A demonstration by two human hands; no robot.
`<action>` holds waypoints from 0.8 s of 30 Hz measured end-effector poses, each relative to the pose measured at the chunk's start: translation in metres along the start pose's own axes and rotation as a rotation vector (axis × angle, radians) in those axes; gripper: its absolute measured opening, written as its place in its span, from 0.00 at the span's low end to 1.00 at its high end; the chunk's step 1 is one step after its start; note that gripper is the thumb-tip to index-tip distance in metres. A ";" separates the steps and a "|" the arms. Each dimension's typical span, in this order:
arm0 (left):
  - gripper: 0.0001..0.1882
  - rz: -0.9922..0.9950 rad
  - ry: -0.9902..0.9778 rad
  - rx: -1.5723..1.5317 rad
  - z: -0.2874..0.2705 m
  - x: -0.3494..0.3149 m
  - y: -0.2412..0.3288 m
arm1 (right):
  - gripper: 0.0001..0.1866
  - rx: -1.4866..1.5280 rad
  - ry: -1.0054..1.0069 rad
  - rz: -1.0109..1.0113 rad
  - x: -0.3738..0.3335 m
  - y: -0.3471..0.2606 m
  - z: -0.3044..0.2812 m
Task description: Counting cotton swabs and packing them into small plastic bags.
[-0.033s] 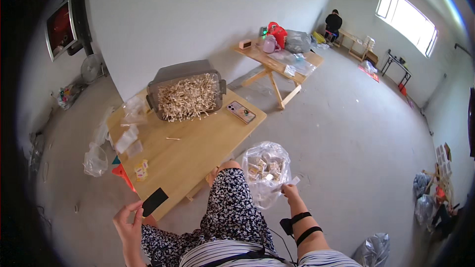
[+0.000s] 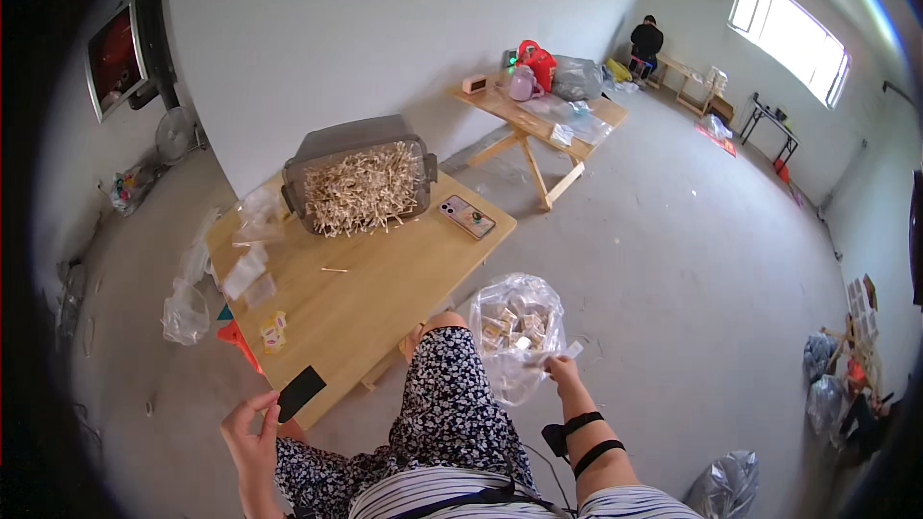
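My left hand (image 2: 252, 431) is at the near corner of the wooden table (image 2: 375, 303), thumb and index finger closed on the edge of a flat black rectangle (image 2: 302, 394). My right hand (image 2: 561, 368) is closed beside the rim of a clear plastic bag (image 2: 517, 386). From its fingers sticks a small translucent plastic piece (image 2: 575, 350); its kind is unclear. Inside the bag lie several small packs (image 2: 524, 327). On the table, a grey plastic bin (image 2: 296, 173) tipped on its side faces me, full of loose cotton swabs (image 2: 361, 190). A single swab (image 2: 335, 270) lies in front of it.
The table also bears a phone (image 2: 467, 216), clear plastic bags (image 2: 258, 216) and yellow-white packets (image 2: 274, 332). A second wooden table (image 2: 538, 120) with a red bag (image 2: 538, 65) stands behind. Far back, a person (image 2: 647, 38) sits. A grey plastic bag (image 2: 726, 482) lies at lower right.
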State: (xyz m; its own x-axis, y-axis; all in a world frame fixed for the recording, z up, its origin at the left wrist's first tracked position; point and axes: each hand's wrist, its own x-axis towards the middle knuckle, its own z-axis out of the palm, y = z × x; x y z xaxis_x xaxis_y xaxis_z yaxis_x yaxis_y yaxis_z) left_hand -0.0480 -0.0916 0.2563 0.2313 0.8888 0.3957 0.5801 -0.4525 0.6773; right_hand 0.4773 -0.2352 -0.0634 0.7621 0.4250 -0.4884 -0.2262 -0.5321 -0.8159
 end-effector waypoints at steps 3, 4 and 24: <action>0.08 0.006 -0.040 0.019 0.008 0.008 0.008 | 0.18 0.098 -0.008 -0.036 -0.007 -0.006 0.023; 0.08 0.005 -0.041 0.026 0.011 0.009 0.009 | 0.21 0.111 -0.010 -0.046 -0.007 -0.010 0.030; 0.15 -0.319 -0.266 0.128 0.071 0.044 -0.096 | 0.09 0.414 -0.417 -0.369 -0.031 -0.139 0.147</action>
State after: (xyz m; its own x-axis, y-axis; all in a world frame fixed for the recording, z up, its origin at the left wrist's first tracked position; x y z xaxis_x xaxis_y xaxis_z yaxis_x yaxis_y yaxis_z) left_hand -0.0378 -0.0038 0.1647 0.2080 0.9781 -0.0060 0.7432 -0.1540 0.6511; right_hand 0.3963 -0.0672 0.0194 0.5556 0.8145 -0.1670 -0.2732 -0.0108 -0.9619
